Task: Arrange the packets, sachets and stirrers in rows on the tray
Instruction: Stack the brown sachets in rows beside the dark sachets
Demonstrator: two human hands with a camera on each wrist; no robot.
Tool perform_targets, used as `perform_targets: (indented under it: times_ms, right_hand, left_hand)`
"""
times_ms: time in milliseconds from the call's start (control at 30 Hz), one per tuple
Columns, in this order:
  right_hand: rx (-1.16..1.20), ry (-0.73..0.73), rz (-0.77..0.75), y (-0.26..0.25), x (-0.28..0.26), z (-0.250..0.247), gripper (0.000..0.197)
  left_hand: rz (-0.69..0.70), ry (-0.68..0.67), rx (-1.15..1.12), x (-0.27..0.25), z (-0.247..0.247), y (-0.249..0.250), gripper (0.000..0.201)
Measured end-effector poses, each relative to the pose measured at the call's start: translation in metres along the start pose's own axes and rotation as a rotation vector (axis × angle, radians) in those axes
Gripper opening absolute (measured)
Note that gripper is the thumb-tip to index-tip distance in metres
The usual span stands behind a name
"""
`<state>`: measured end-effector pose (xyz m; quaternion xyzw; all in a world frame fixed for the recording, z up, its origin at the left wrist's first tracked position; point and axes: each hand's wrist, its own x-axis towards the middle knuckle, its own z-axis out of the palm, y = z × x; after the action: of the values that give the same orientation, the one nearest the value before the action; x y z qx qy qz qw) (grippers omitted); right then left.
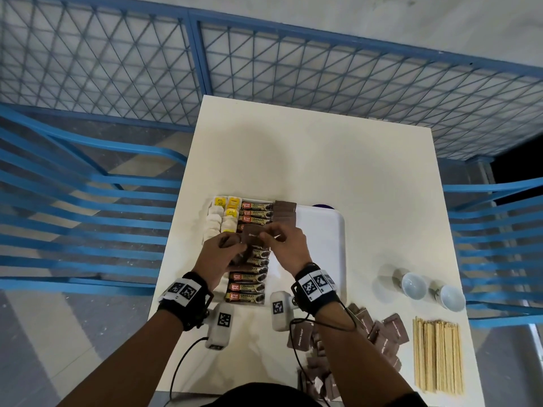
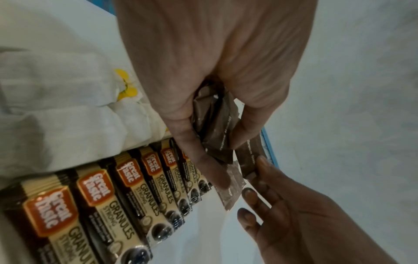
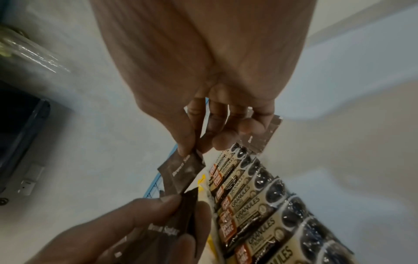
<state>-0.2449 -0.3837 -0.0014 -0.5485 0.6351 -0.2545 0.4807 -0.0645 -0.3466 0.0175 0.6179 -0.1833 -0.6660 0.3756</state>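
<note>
Both hands meet above the white tray (image 1: 323, 230), which sits on the left half of a cream table (image 1: 323, 157). The left hand (image 1: 219, 255) has its fingers curled round a small bundle of brown sugar sachets (image 2: 214, 125), thumb on one side and fingers on the other. The right hand (image 1: 286, 245) pinches a single brown sachet (image 3: 181, 171) by its top corner between thumb and forefinger; its other fingers are loosely curled behind, and the sachet's lower corner touches the bundle in the left hand. On the tray, from left to right, lie two columns of white tea bags (image 1: 220, 218) with yellow tags, a long column of coffee sticks (image 1: 249, 277) marked "Granules" running toward the near edge, and a short stack of brown sachets (image 1: 284, 212) at the far end of a third column; the right part of the tray shows bare white. On the table near the person's right forearm lies a loose heap of more sachets (image 1: 379, 333). Just right of that heap, a bundle of wooden stirrers (image 1: 437, 353) lies lengthwise. Beyond the stirrers stand two white cups (image 1: 432, 292), side by side. Blue chairs (image 1: 73, 215) flank the table, and a blue mesh fence (image 1: 264, 69) stands beyond it.
</note>
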Motion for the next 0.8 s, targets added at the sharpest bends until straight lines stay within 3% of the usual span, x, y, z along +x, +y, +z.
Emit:
perform_targets:
  times_ms: [500,667,800]
  right_hand:
    - [0.297,0.173,0.054,0.003,-0.002,0.004,0.007]
    - [0.185,0.023,0.095,0.006,-0.004,0.003,0.027]
    - [0.199,0.012,0.12,0.009,-0.003,-0.001,0.019]
  left_hand:
    - [-0.049,-0.006,-0.058,-0.003,0.002,0.002,0.023]
    - [-0.063,0.022,-0.096,0.0,0.002,0.004,0.019]
    - [-0.086,0.03,-0.121,0.002,0.003,0.001,0.021]
